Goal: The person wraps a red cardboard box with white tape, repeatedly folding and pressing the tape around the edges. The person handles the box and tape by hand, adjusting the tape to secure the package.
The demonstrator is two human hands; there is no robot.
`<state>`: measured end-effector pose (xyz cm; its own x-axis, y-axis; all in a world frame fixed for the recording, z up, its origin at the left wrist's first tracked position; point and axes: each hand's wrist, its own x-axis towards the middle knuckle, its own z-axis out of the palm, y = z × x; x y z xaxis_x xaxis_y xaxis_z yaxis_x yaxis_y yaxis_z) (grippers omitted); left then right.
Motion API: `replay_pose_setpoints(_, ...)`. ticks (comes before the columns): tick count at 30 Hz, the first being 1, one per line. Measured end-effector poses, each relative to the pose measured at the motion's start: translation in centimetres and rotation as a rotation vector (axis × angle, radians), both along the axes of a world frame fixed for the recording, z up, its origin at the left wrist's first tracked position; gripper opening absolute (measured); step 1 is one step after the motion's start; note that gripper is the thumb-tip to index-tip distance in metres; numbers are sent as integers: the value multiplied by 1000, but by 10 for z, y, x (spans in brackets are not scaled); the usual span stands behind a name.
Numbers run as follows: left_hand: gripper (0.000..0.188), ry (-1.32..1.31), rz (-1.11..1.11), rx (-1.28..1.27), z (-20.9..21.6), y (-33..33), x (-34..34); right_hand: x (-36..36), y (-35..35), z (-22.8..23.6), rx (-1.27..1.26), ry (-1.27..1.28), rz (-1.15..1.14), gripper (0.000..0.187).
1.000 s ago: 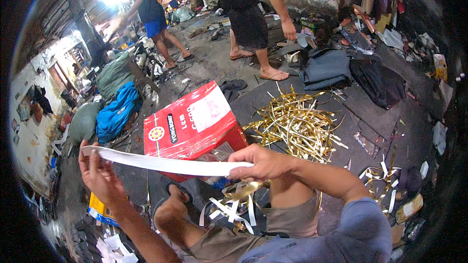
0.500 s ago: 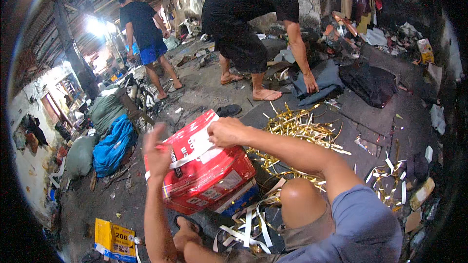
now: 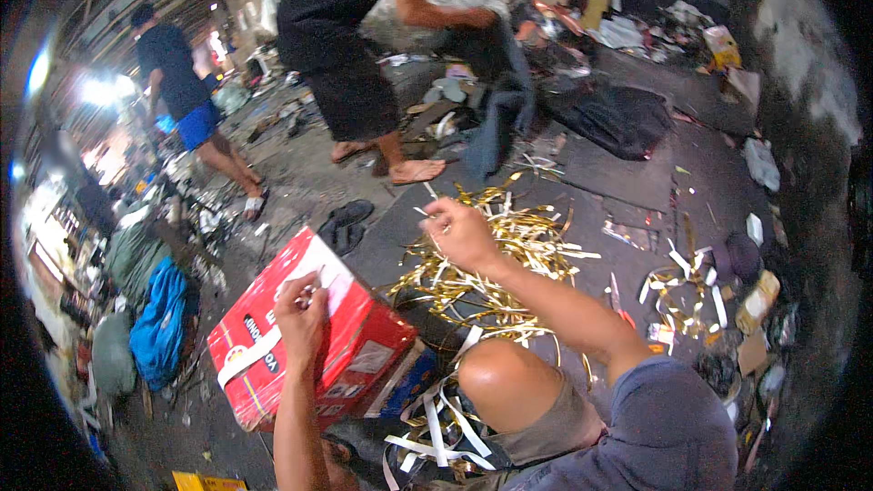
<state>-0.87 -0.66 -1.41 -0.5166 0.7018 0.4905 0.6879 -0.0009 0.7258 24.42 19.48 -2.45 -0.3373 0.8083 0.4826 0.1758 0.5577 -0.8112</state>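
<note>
A red box (image 3: 350, 345) with a clear shiny wrap and a blue lower edge sits tilted in front of me. A white strap (image 3: 247, 362) crosses its side and passes behind my left wrist. My left hand (image 3: 302, 314) is over the box's top edge, fingers curled together; what they pinch, if anything, is too small to make out. To the right, my right hand (image 3: 459, 235) is above the far left part of a pile of gold and white strips (image 3: 491, 286), fingertips drawn together. Whether a strip is between them cannot be made out.
More strips (image 3: 441, 427) lie by my knee, and a smaller bundle (image 3: 687, 295) lies at right. Dark sandals (image 3: 346, 225) are beyond the box. One person (image 3: 336, 45) stands lifting dark cloth (image 3: 500, 118); another (image 3: 177, 82) is farther left. A blue sack (image 3: 159, 327) stands at left.
My right hand has left the strap on the box and moved over the strip pile. My left hand has come onto the box top. The nearby person has straightened and lifted the cloth.
</note>
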Motion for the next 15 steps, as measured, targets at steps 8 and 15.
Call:
replay_pose_setpoints(8, 22, -29, -116, 85, -8, 25, 1, 321, 239, -58, -587, -503, -909, 99)
replay_pose_setpoints(15, 19, 4, -1, 11, 11, 1, 9, 344, 224, -5, -656, -673, -878, 80)
